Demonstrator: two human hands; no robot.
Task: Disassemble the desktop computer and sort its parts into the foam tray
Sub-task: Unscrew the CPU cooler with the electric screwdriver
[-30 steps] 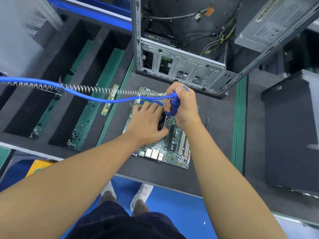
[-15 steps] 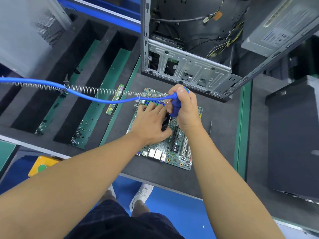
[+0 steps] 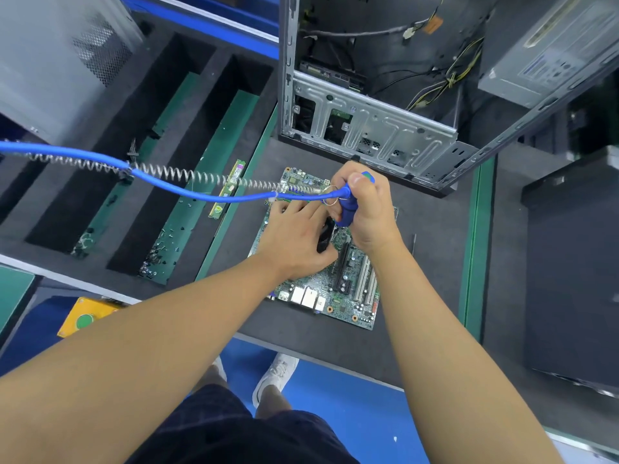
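A green motherboard (image 3: 338,296) lies flat on the dark bench in front of me. My right hand (image 3: 368,209) grips a blue electric screwdriver (image 3: 346,212), held upright over the board's middle. Beside it my left hand (image 3: 298,236) rests on a black part (image 3: 325,237) mounted on the board, fingers spread over it. The screwdriver's tip is hidden between my hands. The opened computer case (image 3: 375,128) stands just behind the board, cables hanging inside.
A black foam tray (image 3: 187,105) with long slots sits at the left; one slot holds loose screws (image 3: 157,256). A memory stick (image 3: 229,189) lies on the tray's rim. The screwdriver's blue cable and coiled spring (image 3: 167,177) stretch left. A grey panel (image 3: 50,61) leans far left.
Both hands stay on the board with the screwdriver. Only the camera view has shifted slightly; the hands and board sit a little further right in the picture.
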